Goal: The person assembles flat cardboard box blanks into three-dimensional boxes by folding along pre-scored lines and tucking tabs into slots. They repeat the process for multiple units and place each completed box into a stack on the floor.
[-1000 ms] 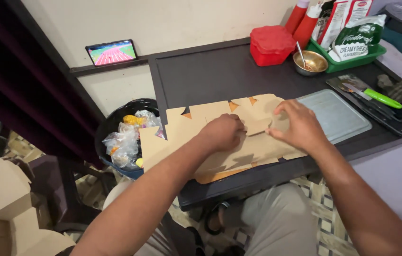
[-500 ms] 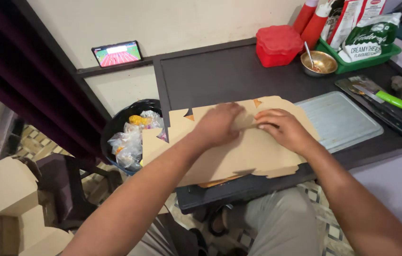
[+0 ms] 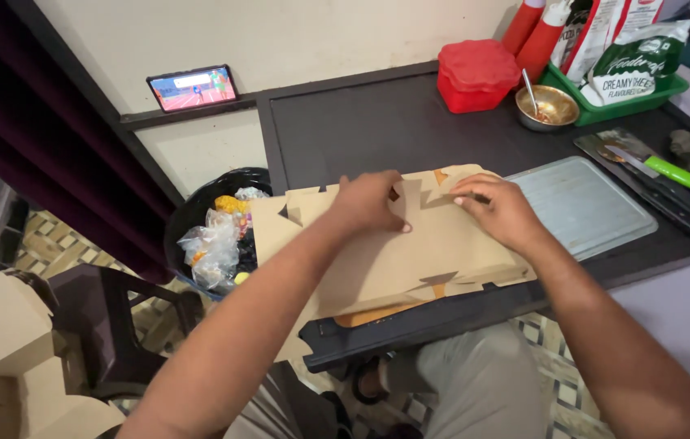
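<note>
A flat cardboard box blank [image 3: 398,260] lies in the middle of the frame on the near edge of a dark table [image 3: 361,122], its left and bottom parts hanging past the table edge. The left hand [image 3: 369,203] presses palm down on the upper middle of the cardboard, fingers bent over a notched flap. The right hand [image 3: 499,211] rests just beside it, fingertips pinching a small flap at the upper right of the sheet.

The risk, as I judge it, is a slide: so much of the cardboard overhangs that a push toward the lower left could tip it off the edge, toward the bin [image 3: 215,232] full of plastic wrappers at the left. A hard fold off the crease could also tear the thin flap.

The cardboard's long axis runs from lower left to upper right across the frame, the tabbed edge facing the wall. A pale cutting board [image 3: 585,207] lies touching its right end.
</note>
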